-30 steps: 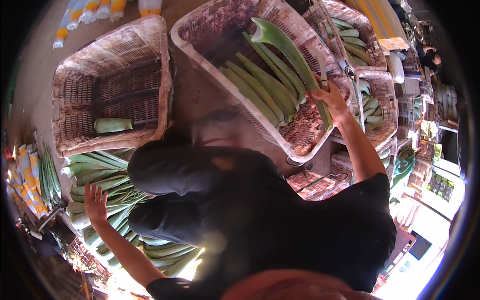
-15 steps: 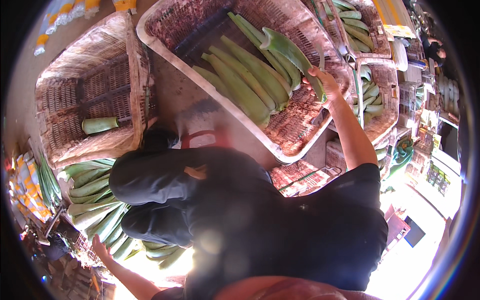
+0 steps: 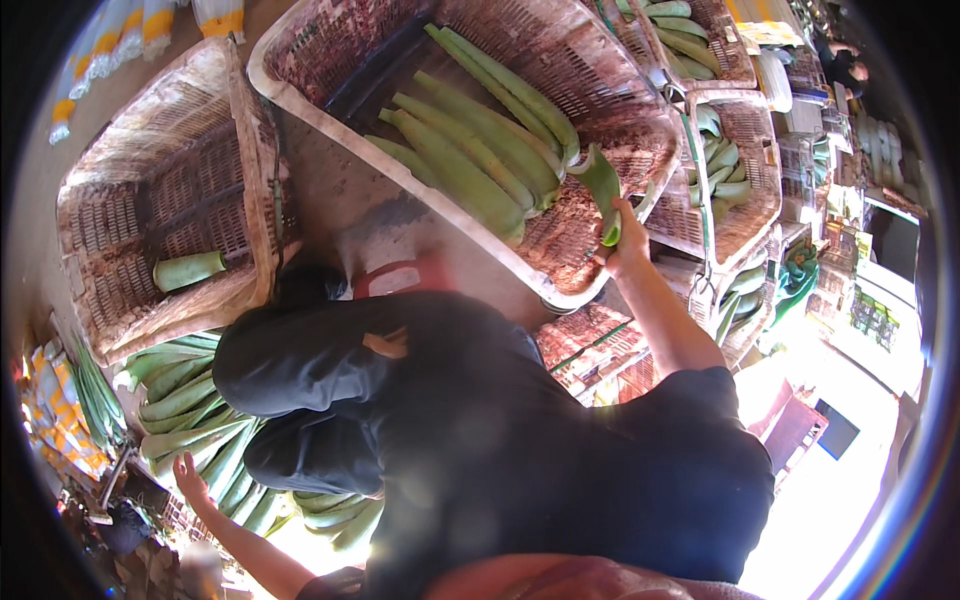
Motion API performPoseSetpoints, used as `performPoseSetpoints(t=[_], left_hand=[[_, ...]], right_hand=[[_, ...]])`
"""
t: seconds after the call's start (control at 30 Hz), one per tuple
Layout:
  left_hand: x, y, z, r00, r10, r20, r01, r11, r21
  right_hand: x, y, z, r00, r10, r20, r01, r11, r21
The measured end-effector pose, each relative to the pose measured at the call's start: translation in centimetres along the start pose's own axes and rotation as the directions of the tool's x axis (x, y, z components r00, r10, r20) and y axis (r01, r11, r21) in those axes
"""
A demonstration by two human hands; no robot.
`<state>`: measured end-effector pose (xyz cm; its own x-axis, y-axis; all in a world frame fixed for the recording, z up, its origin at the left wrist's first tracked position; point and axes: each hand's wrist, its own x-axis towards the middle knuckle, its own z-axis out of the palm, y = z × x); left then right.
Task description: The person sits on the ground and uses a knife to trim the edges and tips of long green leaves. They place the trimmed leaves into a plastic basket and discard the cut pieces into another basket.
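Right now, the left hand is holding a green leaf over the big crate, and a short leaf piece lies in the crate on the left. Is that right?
Wrong hand: the head view shows the right hand holding the green leaf over the big crate. The short leaf piece does lie in the crate on the left.

Leaves [image 3: 465, 150] lie in the middle crate [image 3: 595, 65].

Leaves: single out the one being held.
The curved leaf with the bright green end, gripped by the right hand; the leaves lying in the big crate are straighter and unheld.
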<state>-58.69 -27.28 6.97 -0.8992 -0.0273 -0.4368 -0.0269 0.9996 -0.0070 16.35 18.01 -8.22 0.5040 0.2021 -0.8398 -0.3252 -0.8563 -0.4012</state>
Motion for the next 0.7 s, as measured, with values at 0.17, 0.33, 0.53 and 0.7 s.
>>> performPoseSetpoints(t=[0.17, 0.33, 0.53, 0.7], left_hand=[[-0.8, -1.2, 1.7, 0.999, -0.021, 0.026, 0.021, 1.000, -0.002], [0.2, -6.4, 1.5, 0.999, 0.034, 0.006, -0.035, 0.997, 0.065], [-1.8, -11.2, -0.2, 0.978, -0.208, 0.004, 0.207, 0.977, 0.044], [-4.5, -10.3, -0.2, 0.984, -0.174, -0.029, 0.174, 0.985, 0.009]], right_hand=[[1.9, 1.2, 3.4, 1.000, -0.012, -0.004, 0.012, 0.991, 0.133], [2.0, 1.2, 2.2, 0.999, -0.004, -0.033, 0.010, 0.987, 0.163], [2.1, 1.2, 0.8, 0.999, -0.009, -0.047, 0.018, 0.981, 0.195], [5.5, -0.3, 6.7, 0.996, 0.003, 0.094, -0.010, 0.997, 0.077]])
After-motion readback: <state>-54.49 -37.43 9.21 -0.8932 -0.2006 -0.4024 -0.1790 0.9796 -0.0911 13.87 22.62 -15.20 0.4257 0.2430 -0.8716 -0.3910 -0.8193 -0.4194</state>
